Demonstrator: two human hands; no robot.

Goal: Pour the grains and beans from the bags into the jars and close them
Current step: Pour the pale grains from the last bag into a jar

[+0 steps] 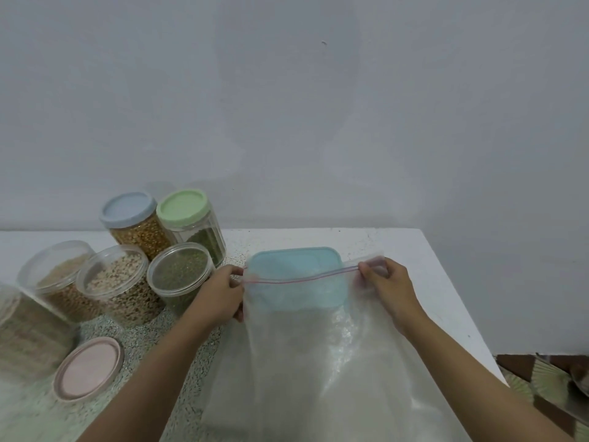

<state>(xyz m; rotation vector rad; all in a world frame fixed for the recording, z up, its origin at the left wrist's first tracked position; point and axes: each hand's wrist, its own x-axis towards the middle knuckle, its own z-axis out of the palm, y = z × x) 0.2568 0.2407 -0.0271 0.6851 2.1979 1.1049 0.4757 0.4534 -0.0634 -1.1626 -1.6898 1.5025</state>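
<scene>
A large clear zip bag [312, 371] hangs in front of me over the table, its red-and-blue zip strip stretched across the top. My left hand [220, 298] pinches the strip's left end and my right hand [387, 285] pinches its right end. Behind the bag sits a rectangular container with a light blue lid [296, 275]. On the left stand several jars of grains and beans: one with a blue lid [129, 207], one with a green lid [183, 207], and clear-lidded ones [180, 271]. A pink lid [89, 368] lies loose on the table.
The speckled white table [414, 250] ends at the right, close to my right forearm. A grey wall rises behind it. Patterned cloth [548, 378] shows at the lower right, beyond the table corner. A tall clear container [28, 339] stands at the far left.
</scene>
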